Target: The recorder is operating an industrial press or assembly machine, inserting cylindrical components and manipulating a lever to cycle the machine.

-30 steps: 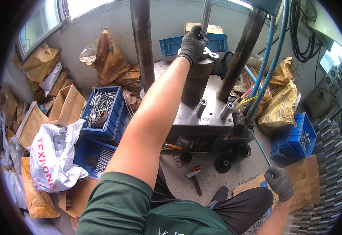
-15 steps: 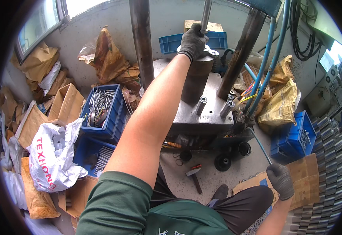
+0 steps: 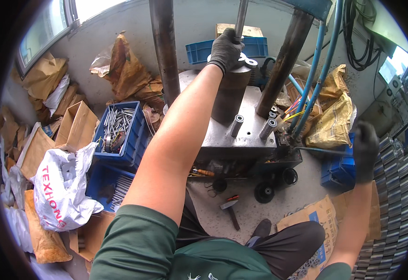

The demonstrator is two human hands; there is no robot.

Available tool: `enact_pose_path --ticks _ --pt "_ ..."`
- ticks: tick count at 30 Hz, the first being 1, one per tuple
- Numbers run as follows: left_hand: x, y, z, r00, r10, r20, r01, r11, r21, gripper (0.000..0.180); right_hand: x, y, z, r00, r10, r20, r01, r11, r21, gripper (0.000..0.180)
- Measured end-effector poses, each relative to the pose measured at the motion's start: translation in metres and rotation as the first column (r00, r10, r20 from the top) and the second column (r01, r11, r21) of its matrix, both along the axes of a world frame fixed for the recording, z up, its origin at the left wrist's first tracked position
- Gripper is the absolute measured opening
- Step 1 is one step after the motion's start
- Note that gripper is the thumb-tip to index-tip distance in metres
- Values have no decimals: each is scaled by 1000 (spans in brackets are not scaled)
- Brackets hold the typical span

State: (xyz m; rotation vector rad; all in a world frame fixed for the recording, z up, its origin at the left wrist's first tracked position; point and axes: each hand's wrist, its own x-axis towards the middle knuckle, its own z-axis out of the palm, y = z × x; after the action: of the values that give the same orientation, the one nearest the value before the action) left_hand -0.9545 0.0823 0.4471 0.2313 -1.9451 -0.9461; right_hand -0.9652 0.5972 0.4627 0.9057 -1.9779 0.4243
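Left arm is stretched way out toward 12 o'clock, gloved left hand (image 3: pixel 226 49) resting on top of the dark metal cylinder (image 3: pixel 228 95) with its fingers curled around the thin rod (image 3: pixel 240 18) rising out of it. That cylinder stands upright on the steel press surface (image 3: pixel 241 135), between the two thick columns. Right arm reaches out at 3 o'clock, gloved right hand (image 3: pixel 365 150) closed around the end of a thin lever (image 3: pixel 318 150) running back to the machine. At 9 o'clock a blue crate (image 3: pixel 120 133) is full of metal rods and bits, with a second blue crate (image 3: pixel 108 189) below it holding more rods.
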Motion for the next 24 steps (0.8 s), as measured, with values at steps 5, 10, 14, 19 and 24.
enact_pose_path --ticks 5,10,14,19,24 --pt "1 1 3 1000 -10 4 10 1000 21 34 -64 -9 23 990 -71 120 73 997 -10 18" --pt "3 3 2 994 -109 -30 112 984 136 33 -14 23 -7 967 109 230 -124 991 52 24" --pt "0 1 2 969 -225 -98 243 930 275 29 91 60 -64 510 83 856 -351 929 119 30" --pt "-6 -7 -1 908 -306 -286 408 802 437 33 157 67 -100 496 -194 846 -201 922 330 18" --pt "-10 -11 -4 892 -343 -296 443 797 411 33 146 62 -86 477 -221 851 -147 934 325 16"
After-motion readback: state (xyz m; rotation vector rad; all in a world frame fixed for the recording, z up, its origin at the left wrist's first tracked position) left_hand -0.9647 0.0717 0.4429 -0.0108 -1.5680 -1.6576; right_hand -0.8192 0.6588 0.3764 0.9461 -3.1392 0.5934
